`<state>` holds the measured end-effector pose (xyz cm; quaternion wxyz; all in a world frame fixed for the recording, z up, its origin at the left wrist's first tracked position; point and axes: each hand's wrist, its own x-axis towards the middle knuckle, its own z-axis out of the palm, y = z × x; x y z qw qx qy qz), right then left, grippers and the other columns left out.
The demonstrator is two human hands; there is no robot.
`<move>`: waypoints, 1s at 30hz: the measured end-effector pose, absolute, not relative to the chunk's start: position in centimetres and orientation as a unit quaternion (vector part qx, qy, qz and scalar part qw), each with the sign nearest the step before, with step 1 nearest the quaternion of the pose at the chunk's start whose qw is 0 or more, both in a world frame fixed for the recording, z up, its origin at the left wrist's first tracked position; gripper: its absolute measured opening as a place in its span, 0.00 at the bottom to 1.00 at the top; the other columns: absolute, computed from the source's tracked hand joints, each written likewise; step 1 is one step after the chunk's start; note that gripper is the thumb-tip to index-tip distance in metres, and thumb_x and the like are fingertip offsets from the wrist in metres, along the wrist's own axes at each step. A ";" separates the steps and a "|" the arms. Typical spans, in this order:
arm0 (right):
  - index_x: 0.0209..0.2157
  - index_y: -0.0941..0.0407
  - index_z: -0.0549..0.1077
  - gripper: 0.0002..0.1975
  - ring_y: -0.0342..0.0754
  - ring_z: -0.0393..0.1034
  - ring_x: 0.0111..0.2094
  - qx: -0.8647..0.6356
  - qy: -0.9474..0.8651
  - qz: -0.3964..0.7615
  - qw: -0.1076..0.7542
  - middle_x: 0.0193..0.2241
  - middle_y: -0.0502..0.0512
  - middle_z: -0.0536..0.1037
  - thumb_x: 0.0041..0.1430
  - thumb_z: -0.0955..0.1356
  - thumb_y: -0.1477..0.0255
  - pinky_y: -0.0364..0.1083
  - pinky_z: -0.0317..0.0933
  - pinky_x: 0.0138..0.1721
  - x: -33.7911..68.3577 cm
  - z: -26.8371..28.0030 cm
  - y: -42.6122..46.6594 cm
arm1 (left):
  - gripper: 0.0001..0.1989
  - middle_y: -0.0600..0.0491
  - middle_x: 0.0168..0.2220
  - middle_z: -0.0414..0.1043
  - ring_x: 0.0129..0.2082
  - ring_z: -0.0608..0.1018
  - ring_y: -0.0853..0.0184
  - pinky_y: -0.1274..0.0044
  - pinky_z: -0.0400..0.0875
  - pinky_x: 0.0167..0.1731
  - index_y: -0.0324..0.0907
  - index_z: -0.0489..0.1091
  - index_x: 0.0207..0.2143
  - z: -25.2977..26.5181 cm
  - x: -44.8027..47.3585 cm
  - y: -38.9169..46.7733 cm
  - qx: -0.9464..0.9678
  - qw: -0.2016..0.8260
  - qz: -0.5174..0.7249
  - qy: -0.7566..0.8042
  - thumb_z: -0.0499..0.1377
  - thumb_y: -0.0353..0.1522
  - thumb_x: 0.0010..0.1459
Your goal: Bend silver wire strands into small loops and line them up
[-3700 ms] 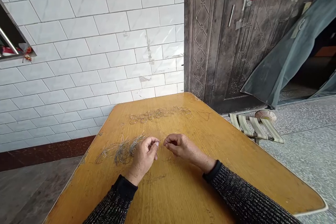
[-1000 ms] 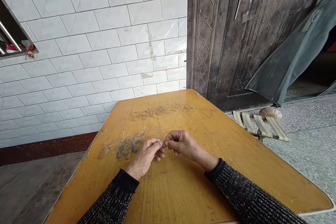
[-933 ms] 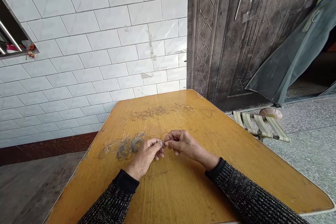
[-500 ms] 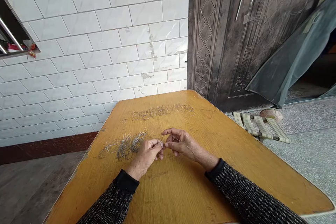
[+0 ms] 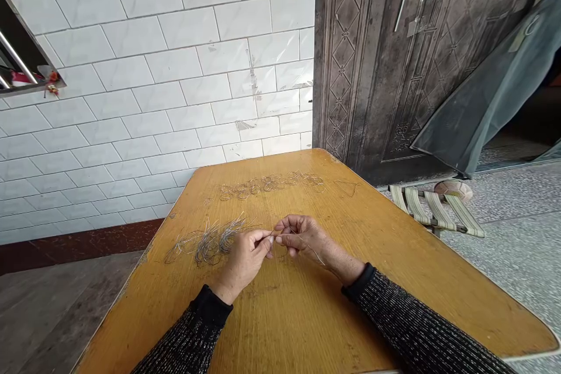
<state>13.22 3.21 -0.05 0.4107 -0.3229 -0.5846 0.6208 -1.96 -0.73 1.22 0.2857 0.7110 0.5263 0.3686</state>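
Observation:
Above the middle of the wooden table [image 5: 298,304], my left hand [image 5: 248,257] pinches a thin wire between thumb and forefinger. My right hand [image 5: 307,239] is closed on the same thin wire [image 5: 313,251], fingertips almost touching those of the left. One end of the wire runs back over my right hand toward the wrist. Just left of my left hand lie tangled bundles of grey wire [image 5: 208,245]. Farther back stretches a row of small wire rings [image 5: 269,184]. What sits between the fingertips is too small to make out fully.
A single bent wire [image 5: 348,187] lies near the table's far right edge. Behind the table rises a white tiled wall [image 5: 197,93], with a dark carved door [image 5: 394,70] to its right. A strap-seat stool [image 5: 433,210] stands right of the table, beside a round object [image 5: 453,189].
My right forefinger has curled down from a raised position, and the fingertips of both hands have drawn closer together. The wire end over my right hand has shifted slightly.

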 end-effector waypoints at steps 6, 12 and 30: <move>0.27 0.60 0.66 0.18 0.34 0.60 0.11 -0.323 -0.570 0.638 0.404 0.14 0.41 0.68 0.34 0.74 0.68 0.35 0.52 0.12 13.2 -0.2 3.4 | 0.12 0.56 0.16 0.66 0.18 0.70 0.71 0.81 0.59 0.21 0.39 0.69 0.22 1.4 -1.7 -1.0 0.744 0.193 0.358 0.530 0.49 0.31 0.53; 0.30 0.60 0.67 0.17 0.35 0.62 0.14 -0.286 -0.568 0.679 0.366 0.16 0.43 0.69 0.37 0.73 0.68 0.35 0.57 0.14 13.4 -0.4 3.1 | 0.10 0.56 0.20 0.67 0.18 0.71 0.71 0.80 0.63 0.22 0.40 0.69 0.24 1.4 -2.0 -0.7 0.668 0.235 0.438 0.554 0.51 0.35 0.52; 0.35 0.58 0.69 0.17 0.36 0.60 0.19 -0.296 -0.625 0.546 0.473 0.26 0.47 0.70 0.40 0.72 0.72 0.38 0.55 0.20 13.7 0.6 3.0 | 0.11 0.58 0.16 0.62 0.17 0.68 0.72 0.81 0.61 0.22 0.41 0.64 0.19 1.1 -2.8 -0.2 0.692 0.243 0.384 0.561 0.49 0.33 0.52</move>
